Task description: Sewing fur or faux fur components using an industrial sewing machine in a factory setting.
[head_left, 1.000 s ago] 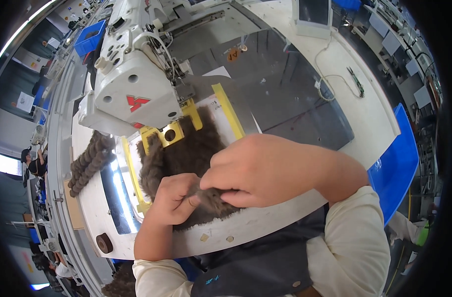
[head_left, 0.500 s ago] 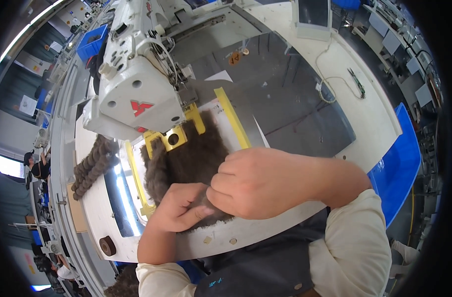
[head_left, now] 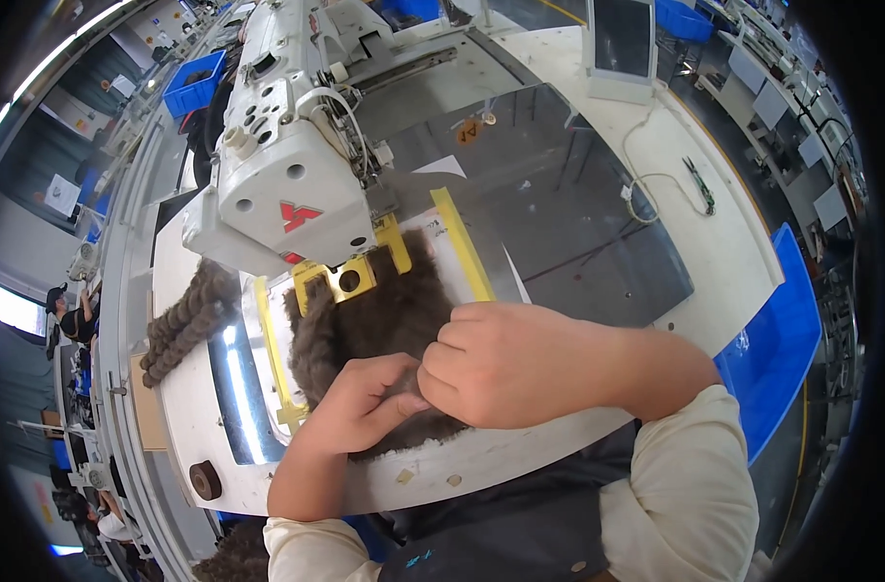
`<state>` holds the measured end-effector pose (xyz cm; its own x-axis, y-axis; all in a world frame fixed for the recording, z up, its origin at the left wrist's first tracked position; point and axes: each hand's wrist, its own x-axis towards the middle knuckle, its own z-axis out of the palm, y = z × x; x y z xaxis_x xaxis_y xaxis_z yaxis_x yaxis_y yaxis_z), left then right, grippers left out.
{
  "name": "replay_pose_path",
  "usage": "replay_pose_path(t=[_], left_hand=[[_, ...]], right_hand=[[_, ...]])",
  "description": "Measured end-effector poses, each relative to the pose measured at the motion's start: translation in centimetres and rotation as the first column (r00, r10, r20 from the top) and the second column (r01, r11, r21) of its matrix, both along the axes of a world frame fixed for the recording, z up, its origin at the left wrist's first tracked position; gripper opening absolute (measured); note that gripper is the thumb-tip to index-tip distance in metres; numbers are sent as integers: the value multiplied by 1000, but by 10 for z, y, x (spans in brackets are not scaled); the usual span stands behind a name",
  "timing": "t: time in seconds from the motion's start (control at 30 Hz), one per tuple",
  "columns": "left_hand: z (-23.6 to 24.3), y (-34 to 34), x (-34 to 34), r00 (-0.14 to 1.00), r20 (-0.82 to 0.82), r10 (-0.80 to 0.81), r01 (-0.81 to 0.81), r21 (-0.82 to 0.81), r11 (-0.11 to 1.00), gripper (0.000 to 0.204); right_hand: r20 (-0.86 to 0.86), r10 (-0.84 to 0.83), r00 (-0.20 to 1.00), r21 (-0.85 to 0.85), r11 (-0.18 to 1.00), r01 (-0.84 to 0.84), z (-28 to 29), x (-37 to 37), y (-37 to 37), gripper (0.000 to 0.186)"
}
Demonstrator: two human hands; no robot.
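A brown plush fabric piece (head_left: 403,306) lies on the white plate in front of me, its far part under a yellow metal clamp (head_left: 349,280) below the sewing machine head (head_left: 277,199). At its near part my left hand (head_left: 360,407) is closed, thumb and fingers pinching the pile. My right hand (head_left: 505,364) is curled beside it, knuckles up, gripping the same fabric; its fingertips are hidden. The two hands nearly touch. The fabric's near edge, with a pale fringe, shows below them.
Rolled brown plush strips (head_left: 192,318) lie left of the plate. A dark round spool (head_left: 206,480) sits at the table's near left edge. Thread snips (head_left: 698,184) and a cord lie far right. A blue bin (head_left: 777,335) stands beside the table at right.
The whole view has shifted slightly, so the machine appears a little lower and further right. Both hands stay on the plush fabric, with only a slight shift of the fingers.
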<state>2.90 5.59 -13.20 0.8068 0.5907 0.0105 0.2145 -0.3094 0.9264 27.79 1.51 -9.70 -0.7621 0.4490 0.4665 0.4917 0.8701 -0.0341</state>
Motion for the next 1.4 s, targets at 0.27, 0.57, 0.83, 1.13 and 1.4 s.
replay_pose_path(t=[0.27,0.57,0.83,1.13,1.4], left_hand=[[8,2,0,974,-151,-170,183,73,980,23],[4,0,-1,999,-5,-54,54,-7,999,17],[7,2,3,994,-29,-106,106,-6,994,13],[-7,5,-7,992,92,-90,91,-7,996,18],[-25,-13,-3,856,414,309,-397,144,906,26]], right_hand=[[115,127,985,-275,957,-92,2,3,0,11],[-141,84,986,-318,940,-126,9,11,6,13],[-86,108,990,-189,974,-123,-1,6,6,13],[-370,151,917,-372,880,-296,-9,9,20,17],[-641,-225,733,-526,825,-206,-29,-20,16,49]])
